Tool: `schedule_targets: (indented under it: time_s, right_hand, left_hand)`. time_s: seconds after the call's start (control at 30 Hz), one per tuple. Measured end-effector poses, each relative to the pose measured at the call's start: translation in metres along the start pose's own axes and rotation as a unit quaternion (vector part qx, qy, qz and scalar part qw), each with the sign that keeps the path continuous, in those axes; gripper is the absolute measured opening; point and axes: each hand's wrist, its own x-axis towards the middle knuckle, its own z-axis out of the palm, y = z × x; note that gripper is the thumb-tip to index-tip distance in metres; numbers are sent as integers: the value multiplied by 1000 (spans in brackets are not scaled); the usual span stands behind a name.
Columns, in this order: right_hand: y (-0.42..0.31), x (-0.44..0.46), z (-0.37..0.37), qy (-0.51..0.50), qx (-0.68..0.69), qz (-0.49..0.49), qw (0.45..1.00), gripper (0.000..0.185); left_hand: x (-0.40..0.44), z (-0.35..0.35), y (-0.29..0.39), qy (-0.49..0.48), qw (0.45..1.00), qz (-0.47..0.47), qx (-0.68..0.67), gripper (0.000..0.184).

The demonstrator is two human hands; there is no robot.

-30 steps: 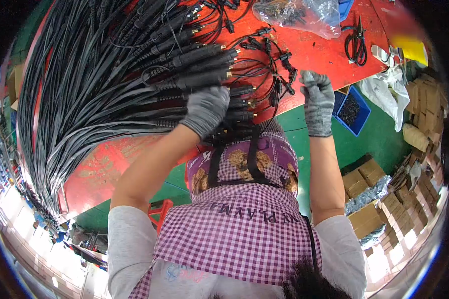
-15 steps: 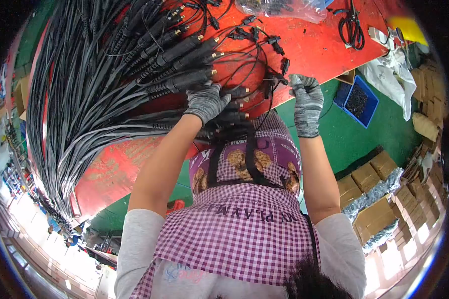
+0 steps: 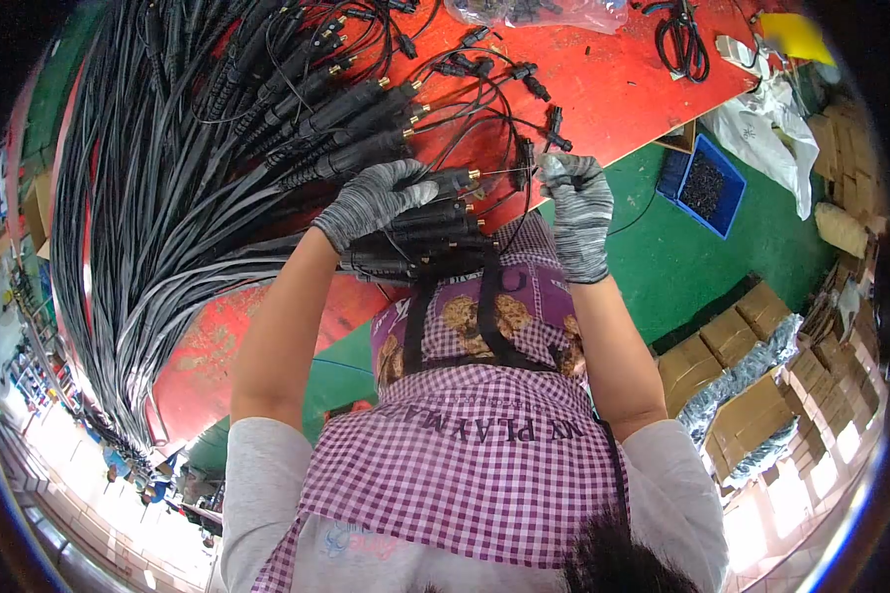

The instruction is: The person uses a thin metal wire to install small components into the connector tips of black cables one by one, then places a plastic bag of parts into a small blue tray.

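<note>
My left hand [image 3: 374,205], in a striped grey glove, closes round a black cylindrical cable connector [image 3: 454,182] with a brass-coloured tip pointing right. To its right, my right hand [image 3: 577,212], gloved the same way, has its fingers pinched together. A thin light line stretches from the brass tip towards those fingers; whether it is a wire or a slim tool I cannot make out. Just beside the right fingertips is a small black plug [image 3: 524,158] on a thin lead. More black connectors [image 3: 435,222] lie below my left hand.
A large bundle of black cables [image 3: 158,198] covers the left of the red table [image 3: 623,94]. A clear plastic bag [image 3: 554,12] and a coiled black cable [image 3: 682,44] lie at the back. Beyond the table edge stand a blue bin [image 3: 707,188] of small black parts and cardboard boxes [image 3: 727,346].
My left hand has shifted left and holds a connector farther back. My right hand has moved left, closer to the brass tip. The whole view has shifted slightly.
</note>
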Motion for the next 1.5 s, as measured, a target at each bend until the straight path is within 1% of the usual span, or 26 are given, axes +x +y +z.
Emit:
schedule_targets:
  time_s: [0.07,0.2,0.27,0.3,0.47,0.5,0.57,0.6,0.67,0.7,0.8,0.83,0.87,0.9,0.93,0.97,1.03,1.07,1.1,1.2,1.23,1.33,1.37,1.43,1.47,1.5]
  right_hand:
    - [-4,0,5,9,16,16,1000,8]
    - [-4,0,6,7,15,7,1000,8]
    - [2,1,2,-9,-2,-13,1000,8]
    - [1,1,4,-6,-2,-6,1000,8]
    - [1,0,12,-1,-18,29,999,7]
    - [2,-2,15,-18,2,34,999,8]
    - [8,-5,24,-53,42,45,997,9]
    - [16,-6,31,-60,63,82,993,10]
    - [35,-3,45,-73,104,155,980,12]
    - [25,-1,52,-67,65,148,985,12]
    - [21,12,42,-123,127,252,951,11]
    - [28,19,36,-168,146,256,941,9]
    - [32,23,35,-140,142,278,940,8]
    - [33,25,36,-112,138,299,937,8]
    - [34,29,38,-85,134,321,934,8]
    - [44,34,36,-100,143,332,927,6]
    - [51,43,40,-113,124,317,933,8]
    - [55,44,41,-122,113,312,936,10]
    - [43,42,47,-90,136,315,935,7]
    - [39,51,47,-79,90,221,968,7]
    - [34,59,39,-99,75,196,973,6]
    - [8,70,9,-47,47,90,994,6]
    - [7,73,-2,-27,42,84,995,6]
    - [5,69,-24,23,30,73,997,12]
    - [5,61,-30,18,1,74,997,12]
    - [4,50,-32,14,-27,77,997,12]
  left_hand:
    - [-1,-1,3,-4,1000,-4,-11,35]
    - [1,1,-5,-3,1000,10,-30,35]
    - [1,0,-7,-13,999,-7,-29,42]
    - [0,-1,-6,-18,999,-16,-28,46]
    - [0,-2,-6,-21,999,-14,-28,46]
    - [0,-2,-6,-22,999,-14,-29,46]
    - [-3,0,-3,-8,1000,-4,-28,40]
    - [-3,1,-1,-1,1000,1,-27,37]
    - [-2,0,1,9,1000,-18,-6,41]
    - [-2,-1,2,16,999,-29,4,43]
    - [-6,3,9,101,994,-9,40,46]
    - [-4,12,2,169,979,37,106,44]
    - [-5,17,2,260,942,62,202,42]
    - [-9,23,6,346,886,86,296,40]
    - [-14,28,10,425,813,108,384,38]
    - [-21,32,15,407,809,88,414,29]
    - [-28,42,9,222,858,93,454,27]
    - [-30,49,1,126,871,91,467,27]
    - [-25,64,-18,204,863,152,436,28]
    - [-5,69,-12,185,815,74,544,32]
    - [-3,66,-11,167,820,70,542,34]
    - [9,55,1,61,837,30,542,32]
    - [16,54,5,28,832,6,555,30]
    - [21,53,3,22,840,-6,543,28]
    - [22,55,0,16,844,-11,535,28]
    - [18,54,-7,54,854,27,517,33]
